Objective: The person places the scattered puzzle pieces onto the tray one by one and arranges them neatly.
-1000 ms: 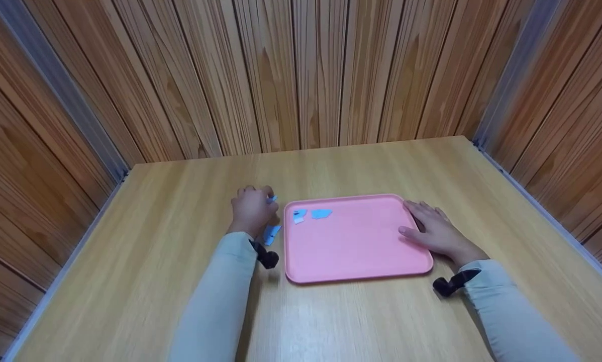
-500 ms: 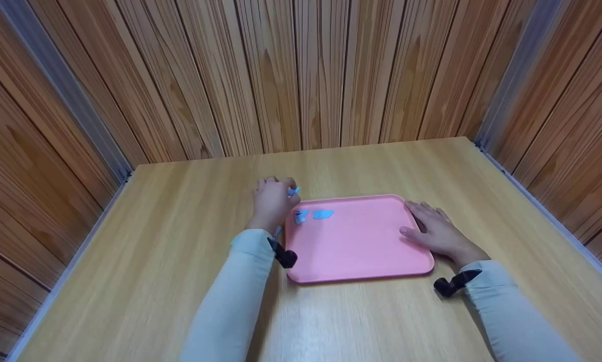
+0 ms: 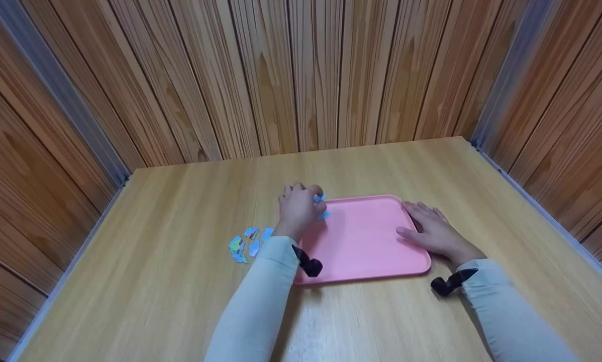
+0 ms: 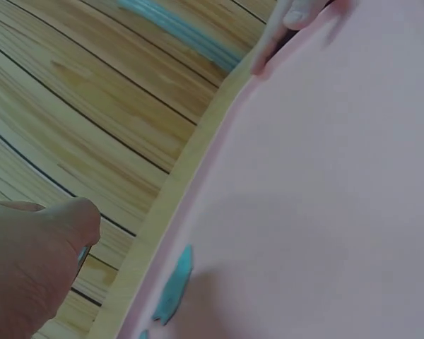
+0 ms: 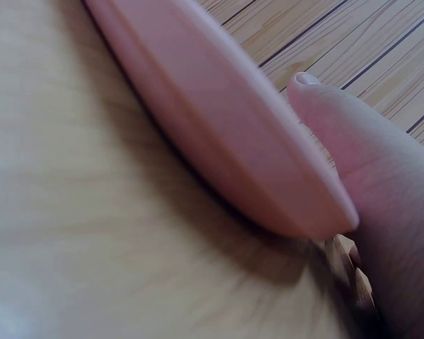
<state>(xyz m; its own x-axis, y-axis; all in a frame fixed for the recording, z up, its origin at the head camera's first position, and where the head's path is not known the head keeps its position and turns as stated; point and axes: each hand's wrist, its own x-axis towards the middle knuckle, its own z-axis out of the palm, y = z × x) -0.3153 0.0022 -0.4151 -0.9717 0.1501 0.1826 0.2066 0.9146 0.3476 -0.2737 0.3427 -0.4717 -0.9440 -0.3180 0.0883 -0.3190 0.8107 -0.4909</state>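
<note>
My left hand (image 3: 298, 208) pinches a small blue puzzle piece (image 3: 319, 198) between thumb and fingertips, above the far left corner of a pink tray (image 3: 366, 241). In the left wrist view only a dark-edged sliver of that piece shows past the thumb. Just under the hand, another blue piece (image 4: 174, 288) lies inside the tray near its far rim. My right hand (image 3: 434, 231) holds the tray's right edge, thumb over the rim on the inside and fingers along the outside. In the right wrist view the thumb (image 5: 339, 120) stands over the rim.
Several puzzle pieces (image 3: 254, 247), blue with green and red print, lie on the wooden table (image 3: 180, 281) left of the tray. My left forearm partly hides that group. Wood-panelled walls (image 3: 281, 75) close off the back and sides.
My left hand has lifted a blue piece from left of the tray and carried it right, over the tray's far left corner. The right hand stays on the tray's edge.
</note>
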